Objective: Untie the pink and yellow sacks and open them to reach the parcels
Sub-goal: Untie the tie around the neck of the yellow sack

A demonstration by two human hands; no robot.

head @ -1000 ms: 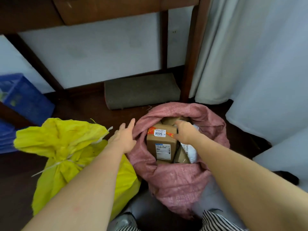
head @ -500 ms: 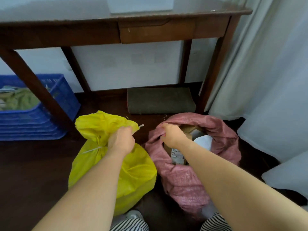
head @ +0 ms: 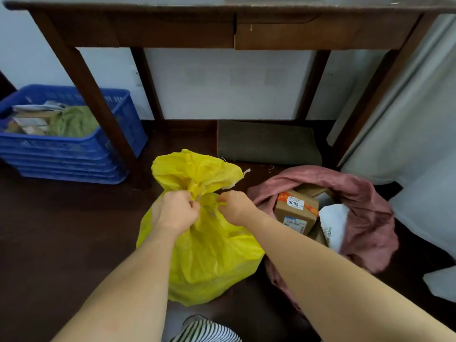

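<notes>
The yellow sack [head: 209, 255] stands on the dark floor in front of me, its neck bunched and tied with a pale string. My left hand [head: 174, 211] grips the neck from the left. My right hand [head: 234, 206] pinches at the tie from the right. To the right the pink sack [head: 365, 218] lies open, its rim rolled down. Inside it show a brown cardboard parcel [head: 294, 212] with a white label and a white plastic mailer [head: 333, 224].
A dark wooden table [head: 172, 28] stands over the spot, with legs left and right of the sacks. A blue crate [head: 74, 149] holding cloth and papers sits at the left. A grey mat [head: 266, 141] lies against the wall. White curtains [head: 407, 119] hang at the right.
My right hand left the pink sack's rim and came across to the yellow sack's tie. My left hand keeps its grip on the yellow neck. The view has tilted up and drawn back.
</notes>
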